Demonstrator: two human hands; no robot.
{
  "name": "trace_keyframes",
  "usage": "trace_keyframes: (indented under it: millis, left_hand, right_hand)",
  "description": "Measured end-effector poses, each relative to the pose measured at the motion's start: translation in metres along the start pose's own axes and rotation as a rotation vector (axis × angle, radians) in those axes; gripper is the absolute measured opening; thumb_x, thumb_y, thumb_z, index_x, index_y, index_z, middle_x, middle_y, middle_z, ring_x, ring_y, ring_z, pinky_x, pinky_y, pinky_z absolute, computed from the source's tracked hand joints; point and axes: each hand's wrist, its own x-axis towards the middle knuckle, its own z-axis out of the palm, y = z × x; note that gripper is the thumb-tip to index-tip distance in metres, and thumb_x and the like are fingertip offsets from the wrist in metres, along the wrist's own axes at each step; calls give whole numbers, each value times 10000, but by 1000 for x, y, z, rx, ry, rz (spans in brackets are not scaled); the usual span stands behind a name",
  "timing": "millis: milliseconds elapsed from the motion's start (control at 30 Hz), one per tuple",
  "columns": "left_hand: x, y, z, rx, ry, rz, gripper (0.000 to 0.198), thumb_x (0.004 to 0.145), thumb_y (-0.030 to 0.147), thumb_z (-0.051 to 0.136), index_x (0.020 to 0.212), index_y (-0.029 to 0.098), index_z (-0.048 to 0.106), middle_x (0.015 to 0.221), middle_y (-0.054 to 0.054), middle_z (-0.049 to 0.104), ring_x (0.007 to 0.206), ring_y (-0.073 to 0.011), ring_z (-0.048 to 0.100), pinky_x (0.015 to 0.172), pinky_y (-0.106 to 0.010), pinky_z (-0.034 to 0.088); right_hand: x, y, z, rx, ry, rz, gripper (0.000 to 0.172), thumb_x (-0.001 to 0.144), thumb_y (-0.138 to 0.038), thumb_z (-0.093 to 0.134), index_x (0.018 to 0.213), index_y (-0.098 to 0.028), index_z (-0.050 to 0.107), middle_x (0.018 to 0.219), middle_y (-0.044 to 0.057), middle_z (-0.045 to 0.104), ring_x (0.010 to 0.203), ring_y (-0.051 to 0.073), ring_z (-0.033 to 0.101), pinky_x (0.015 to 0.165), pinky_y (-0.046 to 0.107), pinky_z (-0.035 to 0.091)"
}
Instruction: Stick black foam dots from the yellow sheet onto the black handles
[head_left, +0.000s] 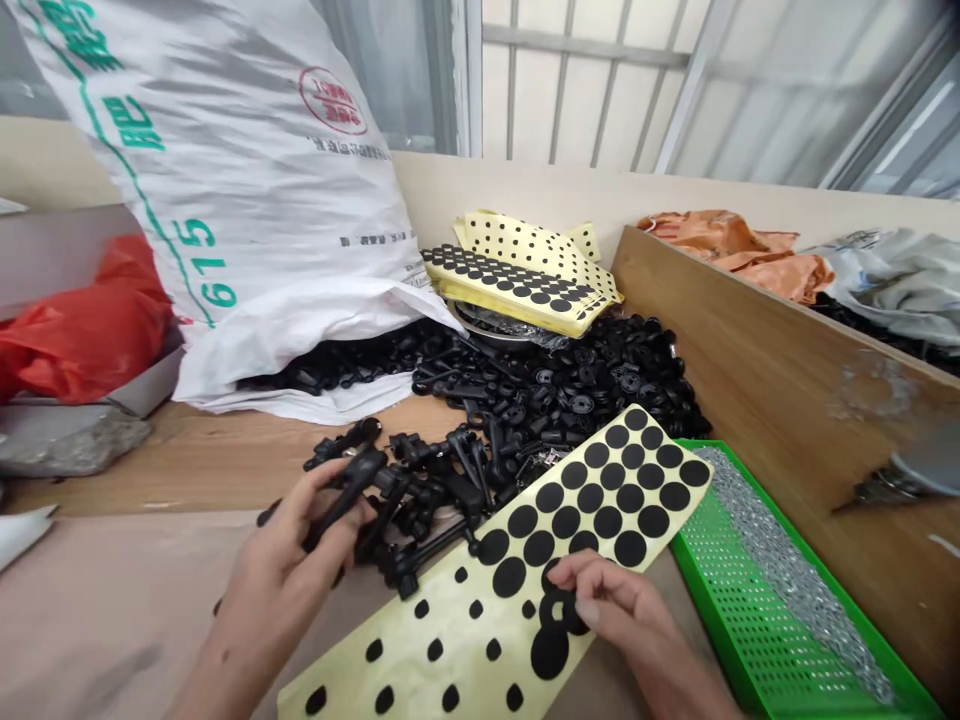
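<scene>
My left hand (289, 560) is closed around a black plastic crank handle (360, 470), at the near edge of a heap of similar black parts (450, 470). Below lies a yellow backing sheet (405, 690) with rows of round black stick-on pads (566, 522) on its upper part and only small black dots on its lower part. The fingers of my right hand (630, 620) are pinched at a black ring-shaped pad (553, 606) by the sheet's right edge. Its fingertips partly cover the pad, so I cannot tell how far it is lifted.
A green perforated tray (739, 600) with small silvery pieces stands at right, beside a wooden divider (780, 350). Behind are a large white sack (277, 200), more dotted yellow sheets (525, 270) and a pile of black round parts (600, 380). A red bag (90, 330) lies left.
</scene>
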Motion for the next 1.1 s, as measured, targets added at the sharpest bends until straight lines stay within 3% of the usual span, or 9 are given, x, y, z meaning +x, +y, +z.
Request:
trace_keyframes:
  millis: [100,267,333,400,533,633,733,900,1100]
  left_hand:
    - [-35,12,16,144,-180,221,348,892,412,465,1201,255,493,943,-18,730,807,-205,701,629,-221,540]
    - [-73,21,64,384,-170,757,271,957,303,380,1163,228,539,673,-4,642,493,-161,611,470,-229,473]
    - [-77,21,73,381,-215,845,278,944,203,355,1142,232,548,667,-8,608,509,-168,590,491,-249,465]
    - [-77,22,74,294,-334,795,332,909,145,363,1194,239,507,772,-33,638,625,-183,621,569,-264,487]
    - [-68,32,68,112,-675,459,482,822,128,419,1289,249,416,877,-20,681,720,-182,628,631,-244,472]
    - [-59,45,68,-34,-840,241,426,751,86,422,1112,271,549,784,36,650,682,-151,582,612,-212,425]
    - [-54,52,74,-230,-943,54,394,708,78,410,1020,250,579,684,64,571,556,-109,492,504,-183,366]
    - [-55,50,80,-394,-990,-161,404,672,113,426,1043,207,554,666,56,535,471,-85,442,444,-180,355]
    - [-56,46,80,-392,-969,-130,430,670,107,414,1057,215,569,643,58,536,477,-89,453,449,-184,331]
  right_hand:
    - [0,-2,-1,53,9,8,125,708,-260,658,637,-204,572,991,52,641,974,235,519,838,307,368]
    - [-1,-3,2,117,4,27,118,695,-238,675,635,-196,583,972,43,636,944,218,512,822,293,364]
    - [-3,-2,3,136,-9,27,121,703,-240,680,641,-193,587,969,42,634,920,208,513,812,288,366]
    - [-4,0,3,143,-28,24,130,713,-244,683,642,-191,589,960,39,631,889,196,515,801,283,368]
    - [-4,1,5,132,-69,25,133,740,-245,682,650,-190,600,973,40,621,900,192,522,814,288,375]
    - [-3,1,8,106,-85,19,131,746,-240,686,654,-190,607,967,41,614,901,193,532,802,292,386]
    - [-2,1,10,89,-93,7,138,743,-245,691,648,-187,608,945,42,611,889,193,539,796,295,395]
    - [-1,1,12,68,-79,2,149,745,-242,685,631,-182,609,957,52,620,903,198,539,804,296,406]
    - [-1,-2,14,35,-52,28,177,723,-274,700,612,-185,594,924,51,615,872,200,541,772,299,412]
